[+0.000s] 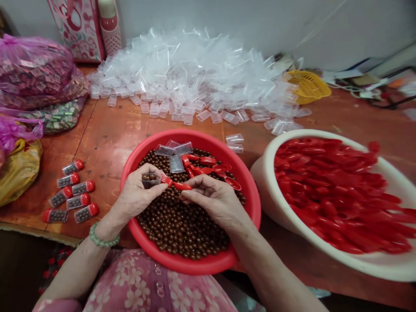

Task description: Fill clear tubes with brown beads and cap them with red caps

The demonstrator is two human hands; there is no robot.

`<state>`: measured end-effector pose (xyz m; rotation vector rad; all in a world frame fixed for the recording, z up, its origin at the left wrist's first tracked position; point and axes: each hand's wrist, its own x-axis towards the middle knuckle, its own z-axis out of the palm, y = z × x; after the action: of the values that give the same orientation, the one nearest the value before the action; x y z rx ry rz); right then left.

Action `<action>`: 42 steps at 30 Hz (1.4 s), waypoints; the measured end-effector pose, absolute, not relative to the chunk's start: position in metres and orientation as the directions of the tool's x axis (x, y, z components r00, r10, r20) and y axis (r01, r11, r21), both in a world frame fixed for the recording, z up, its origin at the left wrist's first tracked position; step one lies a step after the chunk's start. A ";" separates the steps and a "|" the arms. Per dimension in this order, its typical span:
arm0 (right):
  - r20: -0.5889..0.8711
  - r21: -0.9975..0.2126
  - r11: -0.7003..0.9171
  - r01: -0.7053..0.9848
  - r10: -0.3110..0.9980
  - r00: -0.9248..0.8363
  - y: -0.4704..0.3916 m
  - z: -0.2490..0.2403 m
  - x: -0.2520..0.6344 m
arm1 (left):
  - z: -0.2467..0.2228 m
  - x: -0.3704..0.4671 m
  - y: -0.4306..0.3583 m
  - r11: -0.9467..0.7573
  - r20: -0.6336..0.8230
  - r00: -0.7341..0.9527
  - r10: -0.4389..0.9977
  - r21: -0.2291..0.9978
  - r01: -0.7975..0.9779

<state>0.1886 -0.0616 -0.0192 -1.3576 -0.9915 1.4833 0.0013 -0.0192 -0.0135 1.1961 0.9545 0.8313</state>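
In my left hand (138,190), a small clear plastic tube (151,180) with brown beads inside is pinched between fingers and thumb. The fingertips of my right hand (211,197) grip a red plastic cap (182,186), whose narrow part points at the tube's mouth; whether it enters the tube I cannot tell. Both hands are over a red basin (255,199) filled with shiny brown beads (182,229). On the beads lie a few clear tubes (176,164) and several red caps and spoon-shaped pieces (208,161).
Several filled, red-capped tubes (78,201) lie at left. A white tub (264,190) of red pieces (331,195) leans at right. Behind spreads a heap of clear tubes (195,78), with a yellow basket (310,84) beside it. Plastic bags (35,69) crowd the left edge.
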 end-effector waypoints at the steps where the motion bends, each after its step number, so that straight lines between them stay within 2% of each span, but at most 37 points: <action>1: -0.327 -0.937 -0.328 -0.119 0.945 -0.027 -0.061 -0.019 0.190 | -0.013 0.001 -0.019 0.178 -0.154 0.381 0.912 0.984 -0.030; 7: -0.400 -0.872 -0.388 -0.298 0.916 -0.022 -0.054 -0.020 0.193 | -0.013 -0.001 -0.021 0.075 -0.064 0.481 0.874 0.997 -0.003; 12: -0.394 -0.881 -0.376 -0.287 0.919 0.009 -0.049 -0.023 0.186 | -0.015 0.000 -0.025 -0.047 -0.032 0.592 0.805 0.992 0.118; 18: -0.385 -0.889 -0.376 -0.262 0.923 -0.016 -0.054 -0.033 0.174 | -0.018 -0.001 -0.025 -0.271 0.118 0.556 0.823 0.941 0.202; 21: -0.360 -0.906 -0.363 -0.216 0.931 -0.053 -0.058 -0.033 0.171 | -0.020 -0.002 -0.025 -0.235 0.096 0.534 0.840 0.951 0.199; 25: -0.265 -0.956 -0.267 -0.123 0.964 -0.036 -0.061 -0.027 0.168 | -0.020 -0.002 -0.025 -0.160 0.021 0.535 0.845 0.963 0.216; 28: -0.255 -0.962 -0.255 -0.096 0.967 -0.013 -0.061 -0.025 0.168 | -0.018 -0.002 -0.024 0.013 -0.113 0.517 0.849 0.981 0.193; 32: -0.230 -0.968 -0.216 -0.125 0.966 0.114 -0.059 -0.025 0.173 | -0.016 -0.003 -0.022 0.273 -0.233 0.490 0.840 0.962 -0.011; 36: -0.187 -0.974 -0.155 -0.164 0.962 0.197 -0.060 -0.023 0.178 | -0.016 -0.004 -0.021 0.307 -0.231 0.576 0.784 0.951 -0.037; 42: -0.100 -0.992 -0.079 -0.103 0.972 0.214 -0.059 -0.009 0.172 | -0.015 -0.004 -0.019 0.302 -0.221 0.560 0.799 0.952 -0.055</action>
<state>0.1722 -0.0588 -0.0091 -1.3012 -0.9340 1.1517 -0.0041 -0.0194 -0.0149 1.1297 0.8043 0.6549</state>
